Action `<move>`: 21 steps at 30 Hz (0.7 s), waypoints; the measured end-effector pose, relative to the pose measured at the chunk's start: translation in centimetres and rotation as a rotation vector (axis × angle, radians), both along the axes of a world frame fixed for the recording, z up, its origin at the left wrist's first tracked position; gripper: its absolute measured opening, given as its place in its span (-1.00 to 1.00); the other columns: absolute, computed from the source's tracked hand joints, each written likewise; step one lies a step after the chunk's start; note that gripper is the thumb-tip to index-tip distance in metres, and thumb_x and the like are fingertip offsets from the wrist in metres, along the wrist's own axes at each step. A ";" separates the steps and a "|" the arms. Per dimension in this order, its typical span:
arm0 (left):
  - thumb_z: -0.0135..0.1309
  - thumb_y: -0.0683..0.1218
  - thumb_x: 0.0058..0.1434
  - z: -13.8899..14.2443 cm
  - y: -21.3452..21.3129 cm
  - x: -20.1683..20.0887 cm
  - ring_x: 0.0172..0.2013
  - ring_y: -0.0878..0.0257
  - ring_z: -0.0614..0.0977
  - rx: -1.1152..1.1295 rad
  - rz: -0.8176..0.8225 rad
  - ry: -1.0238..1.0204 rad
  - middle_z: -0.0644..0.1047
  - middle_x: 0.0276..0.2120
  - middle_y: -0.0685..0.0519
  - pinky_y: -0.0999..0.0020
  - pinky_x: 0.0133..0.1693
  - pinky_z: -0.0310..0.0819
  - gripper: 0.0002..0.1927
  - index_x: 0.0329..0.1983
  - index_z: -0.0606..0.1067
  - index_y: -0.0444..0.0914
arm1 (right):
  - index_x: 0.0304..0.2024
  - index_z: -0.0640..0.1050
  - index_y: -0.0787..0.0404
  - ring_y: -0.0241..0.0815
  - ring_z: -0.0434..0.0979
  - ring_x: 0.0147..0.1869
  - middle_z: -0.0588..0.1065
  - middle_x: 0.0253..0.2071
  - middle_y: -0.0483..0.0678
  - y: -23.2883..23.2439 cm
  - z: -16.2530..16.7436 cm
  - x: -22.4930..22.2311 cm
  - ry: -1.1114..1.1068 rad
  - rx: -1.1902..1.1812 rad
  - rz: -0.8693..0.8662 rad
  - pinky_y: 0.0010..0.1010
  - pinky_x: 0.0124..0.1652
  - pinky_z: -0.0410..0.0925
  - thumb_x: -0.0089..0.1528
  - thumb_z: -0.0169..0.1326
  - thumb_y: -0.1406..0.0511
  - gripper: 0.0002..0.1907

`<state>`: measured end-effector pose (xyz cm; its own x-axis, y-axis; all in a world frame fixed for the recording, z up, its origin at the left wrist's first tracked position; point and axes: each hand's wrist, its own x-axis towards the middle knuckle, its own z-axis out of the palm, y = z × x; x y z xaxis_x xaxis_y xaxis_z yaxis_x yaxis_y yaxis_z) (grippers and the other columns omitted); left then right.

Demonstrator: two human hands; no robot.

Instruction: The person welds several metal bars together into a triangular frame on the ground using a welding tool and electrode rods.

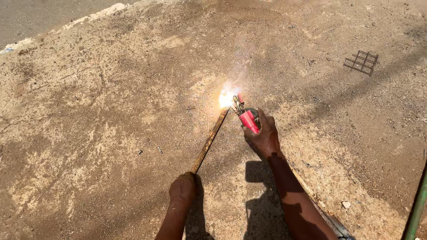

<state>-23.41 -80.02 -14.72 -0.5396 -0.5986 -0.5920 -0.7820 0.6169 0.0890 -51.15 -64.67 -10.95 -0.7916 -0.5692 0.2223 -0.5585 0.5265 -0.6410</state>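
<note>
Your left hand [182, 187] was fisted around near end of rusty rod [210, 140], fingers pressed tight on it. Rod lay on sandy ground [98, 115], slanting away from you up to bright arc flash [227, 98]. Your right hand [263, 137] gripped red-handled electrode holder [246, 116] just right of rod's far end, fingers wrapped shut on handle, holder's tip at flash. Small wire mesh scrap [361, 62] lay well right of rod, beyond flash. Green pipe [416, 209] stood far right of rod, at frame edge.
</note>
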 end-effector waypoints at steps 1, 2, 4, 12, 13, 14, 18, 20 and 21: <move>-0.08 -0.06 0.41 -0.3 0.0 -1.0 -0.14 -0.04 0.69 -0.084 -0.039 0.104 0.58 -0.06 -0.20 0.09 -0.18 0.66 -0.72 0.09 0.49 -0.26 | 0.45 0.23 0.28 0.10 0.52 0.02 0.39 0.07 0.30 -0.1 0.4 0.3 0.009 -0.021 0.010 -0.27 -0.23 0.57 0.06 0.33 0.20 -0.04; -0.11 -0.12 0.40 -0.7 0.2 -1.8 -0.19 -0.03 0.69 -0.153 -0.078 0.200 0.58 -0.10 -0.19 0.10 -0.23 0.66 -0.74 0.08 0.48 -0.25 | 0.46 0.22 0.27 0.10 0.52 0.02 0.38 0.07 0.30 -0.1 0.8 0.5 -0.021 0.031 0.000 -0.25 -0.22 0.56 0.08 0.31 0.20 -0.05; -0.10 -0.20 0.38 -1.0 0.6 -3.1 -0.26 0.04 0.70 -0.209 -0.134 0.251 0.60 -0.15 -0.17 0.18 -0.30 0.67 -0.75 0.07 0.48 -0.25 | 0.47 0.19 0.25 0.11 0.52 0.01 0.35 0.07 0.30 0.0 1.4 0.9 -0.086 0.156 -0.030 -0.22 -0.21 0.56 0.11 0.28 0.21 -0.06; 0.07 -0.18 0.37 0.6 -1.5 -5.7 -0.25 0.25 0.71 0.048 -0.023 0.051 0.63 -0.15 -0.05 0.37 -0.18 0.69 -0.79 0.05 0.52 -0.16 | 0.44 0.17 0.21 0.22 0.59 -0.06 0.29 0.15 0.29 0.4 4.0 1.3 0.073 0.220 0.101 -0.13 -0.21 0.58 0.09 0.35 0.17 -0.04; 0.07 -0.18 0.37 0.8 -1.6 -5.9 -0.23 0.23 0.71 0.018 -0.032 0.058 0.63 -0.14 -0.05 0.35 -0.17 0.68 -0.80 0.04 0.53 -0.17 | 0.40 0.19 0.23 0.27 0.59 -0.08 0.26 0.16 0.32 0.4 4.2 1.5 0.100 0.254 0.108 -0.08 -0.21 0.56 0.05 0.40 0.17 -0.02; 0.07 -0.17 0.38 0.9 -1.6 -5.8 -0.22 0.21 0.70 -0.008 -0.044 0.058 0.64 -0.13 -0.05 0.32 -0.16 0.67 -0.81 0.02 0.54 -0.17 | 0.40 0.21 0.18 0.26 0.61 -0.10 0.24 0.19 0.32 0.4 4.4 1.7 0.080 0.285 0.127 -0.10 -0.21 0.57 0.06 0.37 0.20 -0.06; 0.09 -0.20 0.35 0.3 -1.6 -5.6 -0.17 0.18 0.72 0.018 0.074 0.136 0.65 -0.07 -0.04 0.28 -0.09 0.65 -0.79 0.01 0.60 -0.12 | 0.38 0.27 0.12 0.22 0.64 -0.13 0.24 0.23 0.28 0.3 4.4 2.2 0.161 0.307 0.217 -0.07 -0.20 0.58 0.07 0.32 0.24 -0.14; 0.09 -0.20 0.35 -0.2 -1.6 -5.6 -0.14 0.15 0.71 -0.021 0.027 0.149 0.65 -0.04 -0.04 0.27 -0.08 0.65 -0.78 0.01 0.60 -0.12 | 0.39 0.26 0.14 0.21 0.65 -0.14 0.25 0.23 0.26 0.3 4.1 2.2 0.195 0.321 0.234 -0.04 -0.19 0.57 0.09 0.31 0.23 -0.15; 0.09 -0.21 0.34 -0.3 -1.8 -5.6 -0.12 0.14 0.70 -0.041 0.006 0.156 0.64 -0.03 -0.04 0.26 -0.08 0.65 -0.78 0.01 0.60 -0.12 | 0.40 0.25 0.14 0.20 0.65 -0.15 0.24 0.25 0.27 0.2 3.8 2.0 0.169 0.347 0.225 -0.04 -0.18 0.57 0.12 0.29 0.23 -0.16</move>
<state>-29.04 -81.79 -15.04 -0.6194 -0.6242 -0.4762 -0.7644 0.6178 0.1843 -49.14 -64.47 -7.11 -0.6086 -0.7867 0.1038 -0.7654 0.5476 -0.3379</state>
